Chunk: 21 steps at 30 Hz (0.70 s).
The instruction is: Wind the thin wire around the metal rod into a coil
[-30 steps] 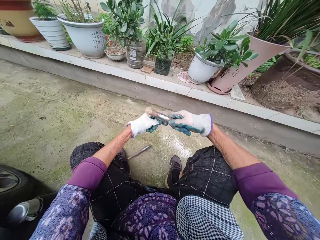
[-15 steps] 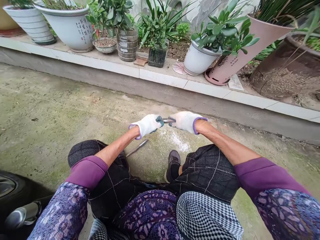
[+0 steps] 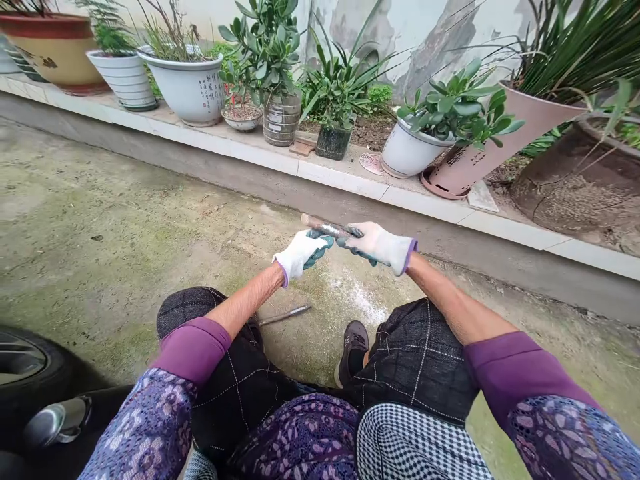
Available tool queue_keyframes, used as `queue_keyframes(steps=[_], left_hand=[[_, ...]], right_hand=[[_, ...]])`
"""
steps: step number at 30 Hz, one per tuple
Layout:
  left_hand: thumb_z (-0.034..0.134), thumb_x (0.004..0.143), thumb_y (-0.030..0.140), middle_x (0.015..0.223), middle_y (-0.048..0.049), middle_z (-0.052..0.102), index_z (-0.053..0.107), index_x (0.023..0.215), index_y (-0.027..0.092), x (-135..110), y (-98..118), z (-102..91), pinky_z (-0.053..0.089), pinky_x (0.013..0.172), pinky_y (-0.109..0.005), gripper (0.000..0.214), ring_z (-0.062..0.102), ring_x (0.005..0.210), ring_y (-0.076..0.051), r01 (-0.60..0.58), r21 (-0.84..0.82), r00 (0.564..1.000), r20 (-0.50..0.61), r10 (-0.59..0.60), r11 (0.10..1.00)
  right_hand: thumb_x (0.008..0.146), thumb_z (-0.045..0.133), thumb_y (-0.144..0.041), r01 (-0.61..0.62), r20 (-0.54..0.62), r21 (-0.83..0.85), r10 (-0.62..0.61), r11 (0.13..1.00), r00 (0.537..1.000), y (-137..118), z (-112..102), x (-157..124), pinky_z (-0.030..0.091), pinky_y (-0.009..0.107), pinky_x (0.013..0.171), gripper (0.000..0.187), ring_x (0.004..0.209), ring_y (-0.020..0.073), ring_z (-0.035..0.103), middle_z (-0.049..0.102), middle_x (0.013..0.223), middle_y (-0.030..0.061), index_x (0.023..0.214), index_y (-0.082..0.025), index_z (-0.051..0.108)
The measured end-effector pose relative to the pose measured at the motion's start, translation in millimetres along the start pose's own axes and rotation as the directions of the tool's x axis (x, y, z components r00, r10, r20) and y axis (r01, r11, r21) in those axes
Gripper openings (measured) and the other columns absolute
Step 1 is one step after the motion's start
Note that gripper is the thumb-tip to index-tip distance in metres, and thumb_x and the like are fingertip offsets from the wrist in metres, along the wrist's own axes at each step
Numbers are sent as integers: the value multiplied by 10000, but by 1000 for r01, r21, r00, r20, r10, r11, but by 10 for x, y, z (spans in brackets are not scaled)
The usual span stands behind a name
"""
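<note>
A short rod with a brown, wood-like left end and a shiny silvery middle lies across both hands, tilted down to the right. My right hand, in a white glove with a green-coated palm and purple cuff, grips its right part, thumb on top. In a matching glove, my left hand has its fingers curled against the rod from below, leaving the brown end jutting out past them. White powder is scattered on the ground beneath. Near my left foot lies a thin stick with a pale tip.
A low tiled ledge runs across the front, lined with several potted plants, including a white pot and a pink pot. At lower left are a vehicle wheel and a metal cup. The ground is mossy concrete.
The rod, earlier mostly covered between two closed hands, now shows its brown end and silvery middle above my left hand. My left grip has shifted along it. The view has moved slightly left and up.
</note>
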<state>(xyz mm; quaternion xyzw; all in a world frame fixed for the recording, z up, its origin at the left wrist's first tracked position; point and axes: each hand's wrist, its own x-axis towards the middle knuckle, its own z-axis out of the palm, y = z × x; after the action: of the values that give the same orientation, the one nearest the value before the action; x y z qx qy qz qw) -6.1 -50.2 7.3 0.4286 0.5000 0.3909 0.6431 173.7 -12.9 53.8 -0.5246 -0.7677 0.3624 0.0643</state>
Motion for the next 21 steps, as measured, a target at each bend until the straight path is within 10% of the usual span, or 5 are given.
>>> queue_keyframes(steps=[4, 8, 14, 21], left_hand=[[653, 739, 272, 463, 112, 389, 544, 848, 197, -80, 102, -57, 190, 360, -181, 172, 288, 336, -34, -97, -53, 988, 119, 103, 994], [652, 711, 236, 477, 106, 412, 583, 876, 171, -172, 169, -58, 199, 374, -178, 191, 306, 347, -23, -152, -47, 981, 114, 156, 987], [682, 717, 283, 464, 117, 393, 551, 872, 192, -80, 88, 11, 187, 361, -191, 223, 303, 335, -35, -122, -56, 992, -50, 119, 991], [694, 751, 381, 441, 114, 366, 497, 770, 203, 33, 73, 102, 157, 338, -197, 266, 257, 310, -32, -153, -93, 986, -86, 146, 984]], right_hand=[[802, 655, -482, -74, 252, 518, -69, 852, 965, 17, -39, -95, 296, 210, 309, 347, 377, 61, 335, 458, 573, -62, 954, -173, 611], [823, 636, -525, -89, 341, 614, -162, 785, 926, 14, -51, -147, 297, 202, 291, 399, 355, 59, 327, 450, 548, -75, 994, -167, 607], [797, 653, -395, 197, -33, 194, -194, 961, 980, 24, -9, -22, 524, 273, 534, 445, 628, 149, 605, 676, 854, 52, 1169, -157, 595], [853, 546, -250, 260, -317, -328, -366, 908, 875, 64, 119, -25, 503, 407, 925, 534, 1084, 274, 630, 657, 1235, 123, 1383, -188, 521]])
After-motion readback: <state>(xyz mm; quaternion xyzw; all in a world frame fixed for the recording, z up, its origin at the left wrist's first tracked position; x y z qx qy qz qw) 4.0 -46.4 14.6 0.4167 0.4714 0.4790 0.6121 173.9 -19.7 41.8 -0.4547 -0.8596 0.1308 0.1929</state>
